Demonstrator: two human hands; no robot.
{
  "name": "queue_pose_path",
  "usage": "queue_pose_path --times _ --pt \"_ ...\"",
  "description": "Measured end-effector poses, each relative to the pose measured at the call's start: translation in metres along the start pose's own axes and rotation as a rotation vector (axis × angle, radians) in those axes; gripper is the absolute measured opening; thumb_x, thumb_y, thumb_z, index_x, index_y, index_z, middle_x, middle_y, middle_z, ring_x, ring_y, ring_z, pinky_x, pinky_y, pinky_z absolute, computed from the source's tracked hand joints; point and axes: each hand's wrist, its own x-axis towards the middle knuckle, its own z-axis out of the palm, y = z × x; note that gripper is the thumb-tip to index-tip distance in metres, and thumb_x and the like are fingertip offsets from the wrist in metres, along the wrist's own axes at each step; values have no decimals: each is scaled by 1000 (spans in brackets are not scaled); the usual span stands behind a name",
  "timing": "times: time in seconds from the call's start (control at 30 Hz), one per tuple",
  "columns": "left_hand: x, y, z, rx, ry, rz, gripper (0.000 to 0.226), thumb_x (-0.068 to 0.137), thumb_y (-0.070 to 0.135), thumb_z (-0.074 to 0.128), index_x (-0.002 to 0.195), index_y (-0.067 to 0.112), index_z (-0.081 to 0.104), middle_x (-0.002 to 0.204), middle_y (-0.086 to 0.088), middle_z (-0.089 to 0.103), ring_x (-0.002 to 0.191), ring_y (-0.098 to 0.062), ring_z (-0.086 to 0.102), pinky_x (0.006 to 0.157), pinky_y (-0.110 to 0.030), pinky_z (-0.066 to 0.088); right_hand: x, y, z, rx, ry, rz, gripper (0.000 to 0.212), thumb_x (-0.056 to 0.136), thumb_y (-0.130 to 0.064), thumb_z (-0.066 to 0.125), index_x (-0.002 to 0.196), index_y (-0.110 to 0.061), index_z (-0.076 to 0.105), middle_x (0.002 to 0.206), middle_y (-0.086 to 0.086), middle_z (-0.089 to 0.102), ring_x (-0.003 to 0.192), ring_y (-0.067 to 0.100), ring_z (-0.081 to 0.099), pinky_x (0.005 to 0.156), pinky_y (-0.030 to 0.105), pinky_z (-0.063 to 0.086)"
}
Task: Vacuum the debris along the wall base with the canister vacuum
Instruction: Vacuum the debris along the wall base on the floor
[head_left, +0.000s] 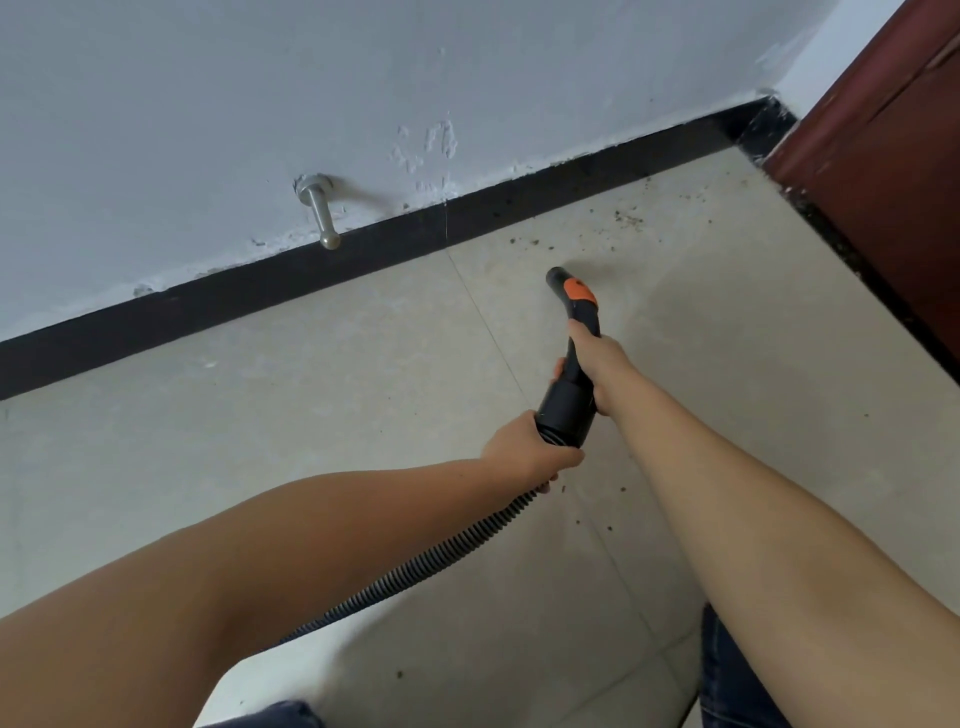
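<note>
The right hand (602, 364) is wrapped round the curved black handle of the vacuum nozzle (571, 301), which carries an orange patch near its open tip and points toward the black baseboard (363, 260), while the left hand (524, 447) grips the ribbed grey hose (415, 566) just behind the black cuff, the hose trailing back beneath the left forearm. Dark debris (628, 221) lies scattered on the beige tiled floor (260, 441) beyond the tip, near the baseboard and the reddish-brown door frame (883, 156), with a few specks close to the left hand. A metal door stopper (319, 210) juts from the chipped white wall (208, 104) above the baseboard.
</note>
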Motion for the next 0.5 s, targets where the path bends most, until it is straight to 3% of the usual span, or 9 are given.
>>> queue_pose_path --times 0.13,0.27,0.33,0.5 --pt "9 18 5 24 -36 15 38 77 25 70 109 16 51 79 -4 62 64 -19 61 72 -36 58 11 -9 -16 60 26 24 32 96 -35 54 113 -10 43 63 9 55 51 19 52 58 34 51" --pt "17 35 13 2 -12 12 37 77 24 70 108 15 52 78 -5 63 64 -19 60 72 -36 58 25 -24 -27 39 10 43 36 94 -38 56 113 -10 44 40 4 55 51 19 52 61 35 50" --pt "21 40 13 -22 15 -5 35 78 24 70 107 15 52 77 -5 62 61 -19 59 71 -34 58 30 -31 -24 -12 -14 44 39 94 -40 56 114 -9 45 38 3 55 52 19 53 66 35 51" --pt "29 49 15 -79 87 -39 34 79 23 69 106 14 51 77 -5 61 59 -19 58 70 -34 57 36 -46 -16 -91 -90 19 42 94 -39 55 119 -6 46 63 8 56 52 19 54 62 32 52"
